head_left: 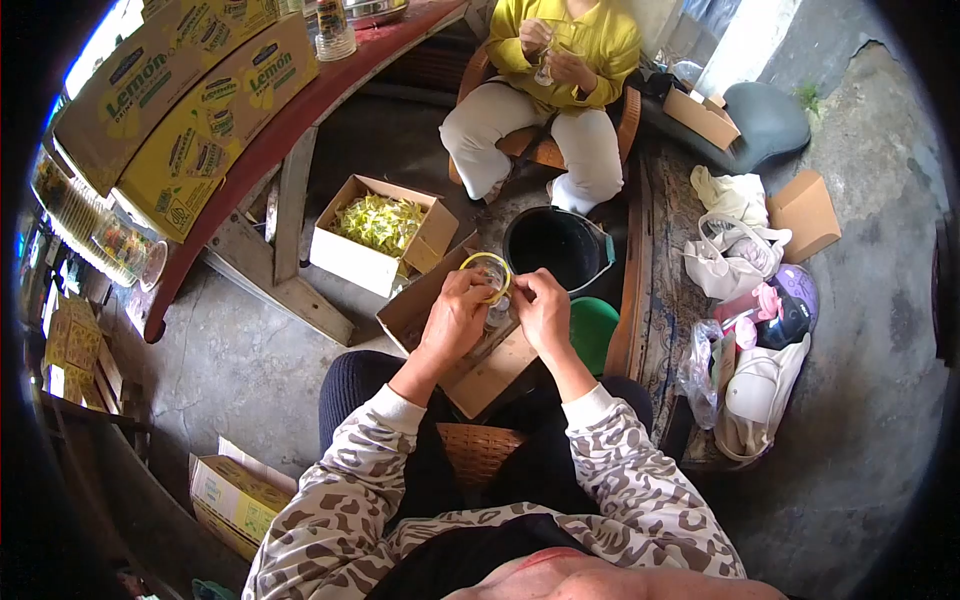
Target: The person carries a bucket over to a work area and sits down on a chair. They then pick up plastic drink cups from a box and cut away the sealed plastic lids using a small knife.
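Observation:
A clear plastic cup with a yellow rim (pixel 487 256) is held up between my hands. My left hand (pixel 462 310) has its fingers closed around the cup's left side. At the right edge of the rim, my right hand (pixel 543 308) is closed in a pinch against the cup. The exact fingertip contact there is too small to make out. Below my hands stands an open cardboard box (pixel 490 372), with clear plastic cups partly visible inside and the rest hidden by my hands.
A box of yellow strips (pixel 380 222) stands ahead left, with a black bucket (pixel 552 243) and a green basin (pixel 594 335) to the right. A person in yellow (pixel 570 50) sits opposite, handling a clear item. Lemon cartons (pixel 225 120) and stacked cups (pixel 125 250) line the red table.

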Available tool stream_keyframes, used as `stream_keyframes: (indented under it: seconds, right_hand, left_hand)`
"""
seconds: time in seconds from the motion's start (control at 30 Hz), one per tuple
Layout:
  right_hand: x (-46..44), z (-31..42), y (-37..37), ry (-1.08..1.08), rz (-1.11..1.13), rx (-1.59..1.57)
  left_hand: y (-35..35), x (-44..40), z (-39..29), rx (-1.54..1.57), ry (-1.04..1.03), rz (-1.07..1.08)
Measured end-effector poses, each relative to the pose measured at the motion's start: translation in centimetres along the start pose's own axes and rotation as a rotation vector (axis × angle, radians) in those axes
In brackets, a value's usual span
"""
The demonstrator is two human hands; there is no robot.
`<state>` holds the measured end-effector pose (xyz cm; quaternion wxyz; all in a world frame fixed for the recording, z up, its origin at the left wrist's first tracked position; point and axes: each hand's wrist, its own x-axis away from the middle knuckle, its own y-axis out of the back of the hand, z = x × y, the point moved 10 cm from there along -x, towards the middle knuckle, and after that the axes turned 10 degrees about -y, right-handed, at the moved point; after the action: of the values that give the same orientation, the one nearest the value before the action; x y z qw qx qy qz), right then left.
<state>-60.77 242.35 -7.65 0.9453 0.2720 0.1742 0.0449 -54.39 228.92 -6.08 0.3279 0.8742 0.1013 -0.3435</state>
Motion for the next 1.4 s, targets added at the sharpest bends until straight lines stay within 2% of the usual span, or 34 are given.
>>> stream_keyframes:
  seconds: [0.17,0.4,0.5,0.57,0.73,0.8,0.93,1.13,1.27,1.33,1.4]
  right_hand:
    - [0.5,0.9,-0.5,0.112,0.004,0.030]
    - [-0.2,0.3,0.4,0.071,-0.039,0.017]
    - [-0.6,0.0,1.2,0.064,-0.074,-0.027]
    - [-0.9,0.0,1.9,0.070,-0.118,-0.042]
    - [-1.4,-0.2,3.2,0.073,-0.159,-0.068]
    - [-1.5,-0.2,3.5,0.060,-0.157,-0.093]
    - [-1.5,-0.2,3.7,0.057,-0.159,-0.097]
    - [-1.9,-0.1,4.5,0.049,-0.180,-0.091]
    - [-2.4,-0.6,6.1,0.043,-0.246,-0.120]
    - [-2.7,-1.0,6.9,0.031,-0.279,-0.133]
    - [-3.1,-1.3,7.8,0.034,-0.314,-0.153]
  left_hand:
    - [0.5,0.0,0.5,-0.031,0.147,0.022]
    - [1.0,-0.1,0.6,0.012,0.104,-0.074]
    - [1.5,-0.3,1.1,0.083,0.191,-0.098]
    - [1.1,0.5,3.3,0.237,0.432,-0.071]
    - [1.9,1.1,6.1,0.217,0.379,-0.122]
    - [0.2,2.5,8.2,0.703,0.604,-0.223]
    - [-0.5,3.0,9.3,0.862,0.657,-0.218]
    - [0.1,1.7,9.7,0.601,0.530,-0.115]
    - [-1.2,0.3,9.4,0.537,0.547,-0.069]
    - [-1.6,-1.0,9.8,0.337,0.417,-0.065]
    - [-3.5,-1.8,10.0,0.364,0.411,-0.005]
